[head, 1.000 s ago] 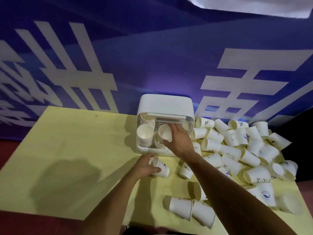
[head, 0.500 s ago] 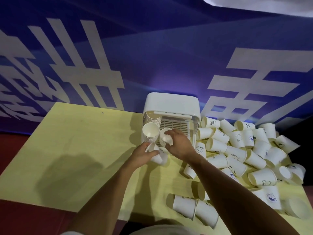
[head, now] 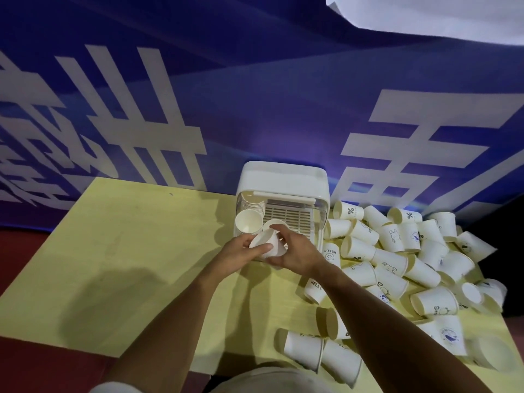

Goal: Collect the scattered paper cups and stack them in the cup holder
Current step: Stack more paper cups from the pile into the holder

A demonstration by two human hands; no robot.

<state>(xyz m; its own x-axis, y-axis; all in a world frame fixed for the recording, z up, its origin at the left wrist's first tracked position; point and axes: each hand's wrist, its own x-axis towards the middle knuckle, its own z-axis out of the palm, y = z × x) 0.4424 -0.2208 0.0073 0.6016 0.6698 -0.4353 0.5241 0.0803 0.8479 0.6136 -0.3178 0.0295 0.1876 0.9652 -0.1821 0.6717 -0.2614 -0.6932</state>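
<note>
Blue banner (head: 255, 95) cloth with large white characters hung behind a pale yellow table (head: 127, 265).

In the head view, a white cup holder (head: 283, 177) stood at the table's far edge, close against the banner, with a slatted tray visible inside it. At the holder's left side a stack (head: 249, 221) of cups stood mouth up. Just right of it, the rim of a second stack (head: 274, 222) showed behind the hands.

Both hands met in front of the holder around one paper cup (head: 268, 246), which lay tilted, its mouth toward the left. The left hand (head: 241, 251) gripped it from the left, fingers curled and the thumb laid across its wall. The right hand (head: 297, 251) gripped it from the right, fingers arched over the top and the thumb beneath. The held cup hung just in front of the second stack; whether it touched that stack I could not tell.

Right of the holder lay the scattered cups (head: 411, 251), a heap mostly on their sides. A few more cups (head: 306, 350) lay near the table's front edge, beside the right forearm.
</note>
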